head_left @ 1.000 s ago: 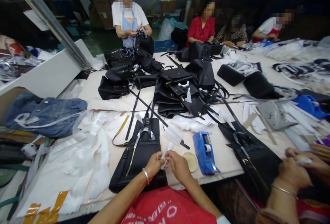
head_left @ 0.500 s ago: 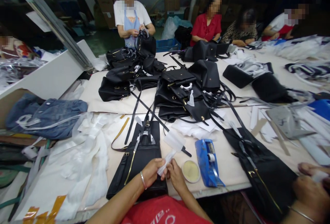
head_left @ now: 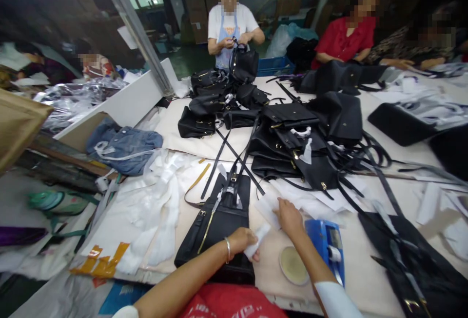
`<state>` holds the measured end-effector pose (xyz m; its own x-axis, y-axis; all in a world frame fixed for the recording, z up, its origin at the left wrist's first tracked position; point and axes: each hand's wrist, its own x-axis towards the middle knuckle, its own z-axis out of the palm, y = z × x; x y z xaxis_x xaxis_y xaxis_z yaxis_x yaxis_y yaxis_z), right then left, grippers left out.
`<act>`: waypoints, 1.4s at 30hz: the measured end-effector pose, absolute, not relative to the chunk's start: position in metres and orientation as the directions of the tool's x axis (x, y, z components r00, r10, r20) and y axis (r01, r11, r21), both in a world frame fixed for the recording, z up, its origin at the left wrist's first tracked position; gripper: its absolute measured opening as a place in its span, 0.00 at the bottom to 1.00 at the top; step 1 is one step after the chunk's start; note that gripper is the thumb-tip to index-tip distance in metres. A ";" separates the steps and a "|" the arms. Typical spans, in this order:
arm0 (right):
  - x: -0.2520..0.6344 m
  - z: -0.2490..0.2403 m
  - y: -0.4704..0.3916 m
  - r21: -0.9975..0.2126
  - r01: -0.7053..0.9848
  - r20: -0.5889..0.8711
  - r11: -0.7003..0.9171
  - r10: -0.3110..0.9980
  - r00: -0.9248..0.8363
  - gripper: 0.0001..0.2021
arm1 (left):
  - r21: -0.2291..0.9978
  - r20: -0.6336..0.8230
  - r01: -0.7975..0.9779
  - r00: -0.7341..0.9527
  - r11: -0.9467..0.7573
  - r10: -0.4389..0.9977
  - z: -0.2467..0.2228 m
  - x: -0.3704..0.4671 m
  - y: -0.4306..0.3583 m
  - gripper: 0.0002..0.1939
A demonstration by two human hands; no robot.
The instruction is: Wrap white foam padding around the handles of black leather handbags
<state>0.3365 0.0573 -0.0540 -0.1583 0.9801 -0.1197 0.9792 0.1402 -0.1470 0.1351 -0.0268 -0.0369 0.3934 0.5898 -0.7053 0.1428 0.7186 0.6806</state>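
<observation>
My left hand, with a silver bangle at the wrist, is closed on a folded white strip over the lower right of a black bag with a gold zip. Farther forward and to the right, my right hand has its fingers on a thin white sheet beside that bag; whether it grips the sheet is unclear. A round tin and a blue tape dispenser stand by my right forearm.
Black bags are piled mid-table. White strips and a denim bag lie left. Another black bag is at the right. A person in a blue apron handles a bag across the table.
My hands have separated: the left keeps the folded strip, while the right has moved forward to the white sheet. The view has swung left, and the neighbouring person's hands at right are out of sight.
</observation>
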 end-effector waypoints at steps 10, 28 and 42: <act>0.338 -0.056 0.054 -0.012 0.982 -0.150 0.189 0.971 -0.188 0.12 | 0.745 -0.414 0.580 0.015 0.329 0.910 -0.001 0.051 -0.034 0.11; 0.146 -0.001 -0.029 -0.960 0.158 -0.229 -0.231 0.973 0.032 0.21 | 0.855 -0.181 0.487 -0.042 0.178 0.983 0.010 -0.061 -0.065 0.16; 0.090 0.022 -0.047 -0.822 -0.026 -0.511 -0.570 0.755 -0.410 0.24 | 0.997 -0.012 0.081 0.013 0.011 1.000 0.017 -0.078 -0.063 0.24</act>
